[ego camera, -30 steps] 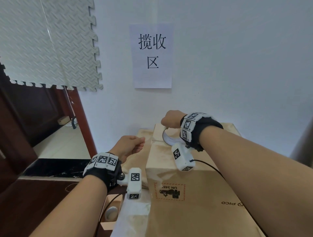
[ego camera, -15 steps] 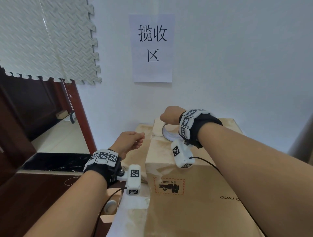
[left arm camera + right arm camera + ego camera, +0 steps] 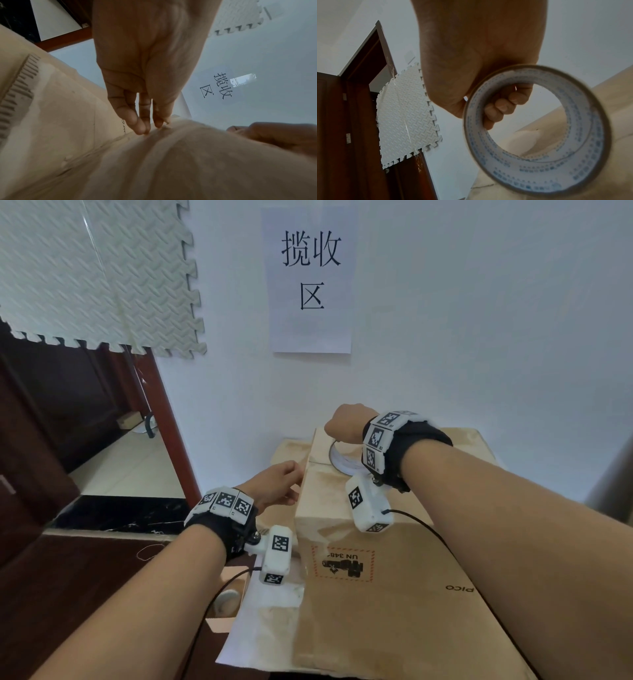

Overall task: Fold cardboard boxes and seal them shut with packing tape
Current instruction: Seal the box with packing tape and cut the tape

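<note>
A large brown cardboard box (image 3: 394, 594) with a red-framed UN label lies in front of me, its top strapped with pale tape. My right hand (image 3: 346, 422) hovers over the box's far end and grips a roll of packing tape (image 3: 339, 457). In the right wrist view its fingers (image 3: 503, 105) curl through the core of the roll (image 3: 537, 129). My left hand (image 3: 279, 484) reaches to the box's upper left edge. In the left wrist view its straight fingertips (image 3: 142, 128) touch that edge of the box (image 3: 188, 162).
A second cardboard box (image 3: 287, 453) lies behind and left of the big one against the white wall. A paper sign (image 3: 310, 278) hangs above, a foam mat (image 3: 96, 275) at the left beside a dark red door frame (image 3: 168, 433). A small open carton (image 3: 222, 604) sits low left.
My left hand has moved forward and right from a loose curl to touch the box's left top edge. The right hand with the roll has barely shifted.
</note>
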`<state>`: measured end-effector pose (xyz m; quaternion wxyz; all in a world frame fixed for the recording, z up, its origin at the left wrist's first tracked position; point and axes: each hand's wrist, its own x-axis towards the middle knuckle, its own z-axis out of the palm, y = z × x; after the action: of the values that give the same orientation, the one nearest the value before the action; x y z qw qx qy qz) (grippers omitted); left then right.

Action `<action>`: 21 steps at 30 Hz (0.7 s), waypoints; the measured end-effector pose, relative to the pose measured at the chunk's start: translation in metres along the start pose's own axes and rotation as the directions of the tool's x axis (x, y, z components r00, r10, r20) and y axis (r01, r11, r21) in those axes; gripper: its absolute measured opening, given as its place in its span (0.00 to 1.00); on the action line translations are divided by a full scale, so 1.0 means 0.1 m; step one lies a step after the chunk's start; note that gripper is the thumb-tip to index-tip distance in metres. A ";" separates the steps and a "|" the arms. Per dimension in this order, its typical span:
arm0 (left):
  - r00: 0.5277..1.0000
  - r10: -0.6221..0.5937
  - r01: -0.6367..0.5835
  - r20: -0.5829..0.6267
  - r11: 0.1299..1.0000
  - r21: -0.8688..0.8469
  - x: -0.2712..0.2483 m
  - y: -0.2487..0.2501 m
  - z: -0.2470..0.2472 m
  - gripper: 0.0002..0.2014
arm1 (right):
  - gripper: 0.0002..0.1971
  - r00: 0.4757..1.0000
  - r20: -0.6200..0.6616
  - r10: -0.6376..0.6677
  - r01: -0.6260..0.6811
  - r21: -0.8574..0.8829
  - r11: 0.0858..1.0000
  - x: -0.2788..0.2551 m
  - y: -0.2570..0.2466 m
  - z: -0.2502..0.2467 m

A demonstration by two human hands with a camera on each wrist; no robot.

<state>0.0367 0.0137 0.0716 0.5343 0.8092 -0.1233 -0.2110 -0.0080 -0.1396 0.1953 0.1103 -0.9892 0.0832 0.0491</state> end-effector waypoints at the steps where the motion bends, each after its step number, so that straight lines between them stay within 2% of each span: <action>1: 1.000 -0.020 0.020 0.010 1.000 0.019 0.00 0.01 0.00 0.12 | 0.14 1.000 -0.002 0.003 -0.003 -0.008 1.000 0.00 0.00 0.01; 4: 0.996 -0.076 0.072 0.050 0.994 0.081 -0.02 0.04 0.00 0.17 | 0.15 1.000 -0.012 0.008 -0.009 -0.006 1.000 0.01 0.00 0.01; 11: 0.975 -0.188 0.142 0.118 0.936 0.323 -0.03 0.18 -0.04 0.11 | 0.15 0.999 -0.035 0.001 0.001 0.061 0.998 0.00 0.03 0.03; 13: 0.959 -0.247 0.180 0.141 0.910 0.374 -0.03 0.12 -0.04 0.13 | 0.15 1.000 -0.024 0.010 -0.008 0.081 0.997 -0.02 0.03 0.02; 16: 0.962 -0.238 0.202 0.135 0.950 0.239 0.00 0.10 -0.12 0.13 | 0.15 1.000 -0.028 0.009 -0.007 0.090 0.996 -0.05 0.03 0.02; 18: 0.983 -0.182 0.180 0.023 0.981 0.077 -0.01 0.19 -0.21 0.13 | 0.15 0.999 -0.033 0.008 -0.005 0.091 0.996 -0.06 0.03 0.01; 20: 0.989 -0.110 0.106 -0.099 0.993 -0.045 -0.08 0.32 -0.22 0.11 | 0.15 1.000 -0.031 0.005 -0.002 0.093 0.996 -0.07 0.03 0.01; 21: 0.990 -0.083 0.073 -0.114 0.993 -0.088 -0.12 0.38 -0.19 0.11 | 0.15 1.000 -0.028 0.005 -0.002 0.096 0.995 -0.07 0.03 0.01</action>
<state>0.0363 0.0190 0.1150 0.5652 0.8014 -0.0509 -0.1889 -0.0156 -0.1409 0.1947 0.1566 -0.9832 0.0886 0.0311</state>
